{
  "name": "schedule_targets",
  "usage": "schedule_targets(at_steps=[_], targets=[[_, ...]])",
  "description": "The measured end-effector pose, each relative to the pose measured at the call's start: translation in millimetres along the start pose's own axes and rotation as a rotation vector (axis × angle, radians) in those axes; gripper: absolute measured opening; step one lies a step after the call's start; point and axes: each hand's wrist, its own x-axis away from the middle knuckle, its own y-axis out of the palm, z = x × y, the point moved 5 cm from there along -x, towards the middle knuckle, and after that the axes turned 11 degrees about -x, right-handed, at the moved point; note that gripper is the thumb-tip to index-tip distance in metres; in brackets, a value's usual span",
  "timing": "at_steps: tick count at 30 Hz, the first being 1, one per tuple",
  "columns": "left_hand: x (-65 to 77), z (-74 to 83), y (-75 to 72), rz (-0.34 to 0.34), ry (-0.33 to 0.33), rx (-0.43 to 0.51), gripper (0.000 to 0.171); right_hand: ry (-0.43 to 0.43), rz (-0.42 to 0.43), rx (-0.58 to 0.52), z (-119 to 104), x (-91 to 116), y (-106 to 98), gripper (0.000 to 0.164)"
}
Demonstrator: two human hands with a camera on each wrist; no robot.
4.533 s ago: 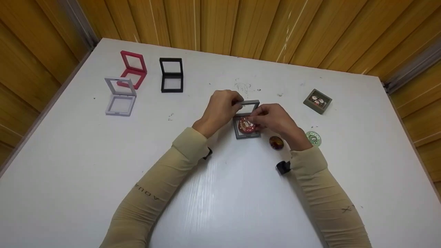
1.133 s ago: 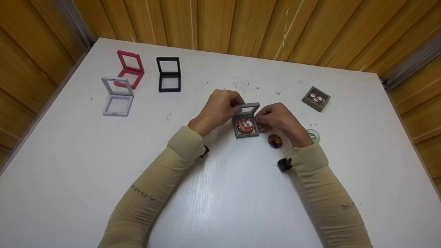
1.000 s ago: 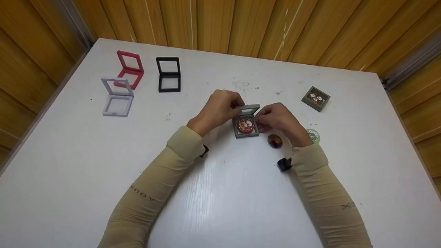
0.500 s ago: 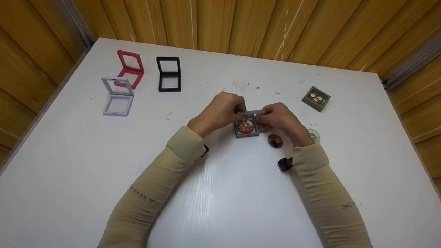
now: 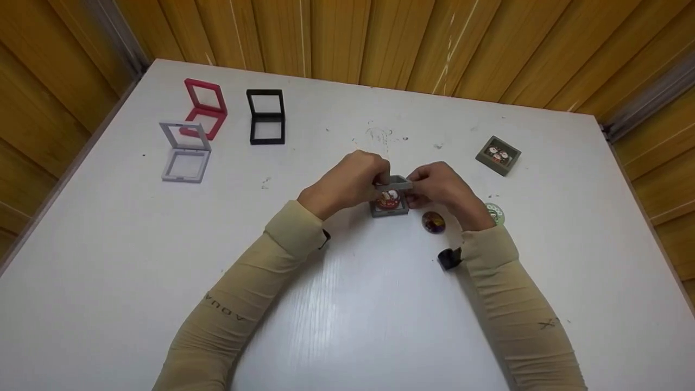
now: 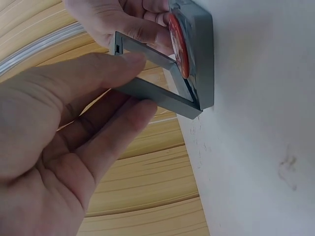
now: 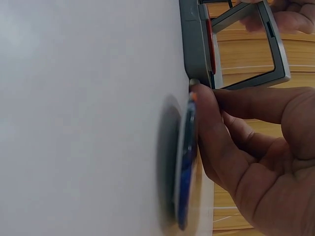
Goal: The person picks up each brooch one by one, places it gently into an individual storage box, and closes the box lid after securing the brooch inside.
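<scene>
My left hand (image 5: 350,182) is pinching the raised lid (image 6: 167,101) of the grey case (image 5: 392,213) between thumb and fingers, and my right hand (image 5: 442,190) is holding the right side of its base, finger and thumb at the edge. The red badge (image 5: 389,202) is lying in that base on the white table (image 5: 347,304); four and a half seconds ago my right hand was pinching it there, while the lid was leaning back. Now the lid is tilting forward over the badge, hiding its far part from my head view, though it is not meeting the base. The dark round badge (image 5: 434,222) is still lying just beside my right hand, and the green badge (image 5: 494,213) is staying partly behind my right wrist
</scene>
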Motion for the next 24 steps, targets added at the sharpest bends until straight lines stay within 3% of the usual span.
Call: schedule_targets(at_steps=[11, 24], targets=[[1.1, 5.1, 0.5, -0.016, 0.041, -0.074, 0.008, -0.001, 0.005, 0.029, 0.1, -0.3, -1.5, 0.02], [1.0, 9.6, 3.5, -0.04, 0.023, -0.107, 0.007, 0.004, 0.018, 0.053, 1.0, -0.2, -2.4, 0.017]])
